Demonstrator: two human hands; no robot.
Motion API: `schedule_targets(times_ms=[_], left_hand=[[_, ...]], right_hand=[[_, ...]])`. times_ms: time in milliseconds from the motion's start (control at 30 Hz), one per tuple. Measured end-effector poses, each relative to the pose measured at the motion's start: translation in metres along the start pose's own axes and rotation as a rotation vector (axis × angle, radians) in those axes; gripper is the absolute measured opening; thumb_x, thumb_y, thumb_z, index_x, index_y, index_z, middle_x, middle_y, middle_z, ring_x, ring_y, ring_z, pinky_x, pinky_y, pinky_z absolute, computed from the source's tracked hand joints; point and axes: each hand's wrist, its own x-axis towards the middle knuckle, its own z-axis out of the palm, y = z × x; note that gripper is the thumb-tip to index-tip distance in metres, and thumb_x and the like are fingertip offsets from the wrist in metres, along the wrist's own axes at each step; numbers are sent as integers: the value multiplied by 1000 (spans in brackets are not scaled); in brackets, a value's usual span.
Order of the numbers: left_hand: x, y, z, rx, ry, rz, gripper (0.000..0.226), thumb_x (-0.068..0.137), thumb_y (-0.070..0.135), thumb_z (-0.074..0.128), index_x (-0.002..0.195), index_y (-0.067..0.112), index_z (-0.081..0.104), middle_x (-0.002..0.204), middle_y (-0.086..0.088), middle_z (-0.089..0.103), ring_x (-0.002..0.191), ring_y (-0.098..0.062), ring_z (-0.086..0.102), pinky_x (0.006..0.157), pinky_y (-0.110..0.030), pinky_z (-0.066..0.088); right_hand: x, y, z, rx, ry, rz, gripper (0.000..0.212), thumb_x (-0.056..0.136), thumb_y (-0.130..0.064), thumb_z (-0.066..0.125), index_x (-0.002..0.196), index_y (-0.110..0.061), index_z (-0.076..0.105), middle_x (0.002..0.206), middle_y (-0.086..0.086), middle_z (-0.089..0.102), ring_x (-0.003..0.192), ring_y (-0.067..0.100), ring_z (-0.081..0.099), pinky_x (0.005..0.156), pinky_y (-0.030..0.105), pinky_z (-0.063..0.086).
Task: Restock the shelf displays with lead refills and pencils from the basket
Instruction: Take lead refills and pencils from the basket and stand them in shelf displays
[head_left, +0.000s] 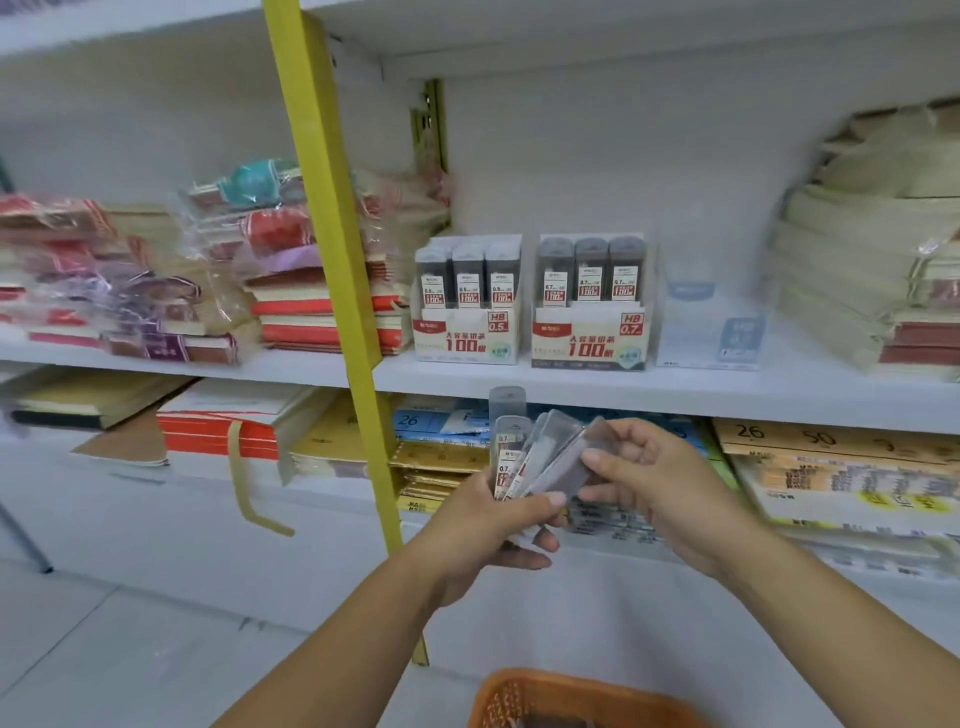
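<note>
My left hand (485, 525) grips a fanned bunch of clear lead refill cases (511, 447) marked 0.7, held in front of the lower shelf. My right hand (641, 475) pinches one case (563, 460) at the right side of the bunch. On the middle shelf stand three display boxes: an HB 0.5 box (467, 332) and an HB 0.7 box (589, 338), both showing a front row of refills, and a pale empty-looking box (709, 332) to their right. The orange basket (576, 699) sits at the bottom edge, below my hands.
A yellow upright post (332, 260) divides the shelving. Wrapped notebook stacks (197, 291) fill the left of the middle shelf, and beige stacks (878, 260) its right. The lower shelf (623, 395) holds paper pads and envelopes. White floor lies at the lower left.
</note>
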Motion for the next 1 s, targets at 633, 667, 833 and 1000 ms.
schedule_targets(times_ms=[633, 667, 833, 1000], left_hand=[[5, 4, -9, -290, 159, 76, 44, 80, 22, 79, 119, 16, 61, 80, -1, 66, 62, -11, 53, 51, -20, 43], [5, 5, -9, -297, 167, 88, 39, 83, 19, 78, 118, 16, 61, 78, -1, 66, 62, -11, 53, 50, -20, 42], [6, 13, -5, -343, 264, 157, 33, 84, 14, 77, 114, 16, 63, 82, -6, 68, 58, -10, 52, 48, -20, 42], [7, 22, -3, -256, 328, 189, 31, 86, 17, 77, 114, 13, 63, 76, -6, 70, 56, -8, 52, 49, -20, 44]], right_hand=[[3, -15, -8, -126, 82, -47, 28, 86, 2, 64, 91, -24, 70, 103, 1, 74, 95, 20, 71, 81, 37, 56], [1, -16, -8, -137, 83, -39, 28, 84, 1, 67, 92, -26, 70, 103, -1, 74, 95, 19, 71, 82, 38, 57], [-5, -14, -4, -252, 92, 4, 28, 79, -2, 75, 92, -25, 67, 95, -6, 75, 88, 13, 72, 77, 29, 55], [-7, -22, 6, -355, 16, 27, 11, 84, -23, 73, 92, -23, 65, 88, -7, 75, 78, 6, 71, 58, 16, 48]])
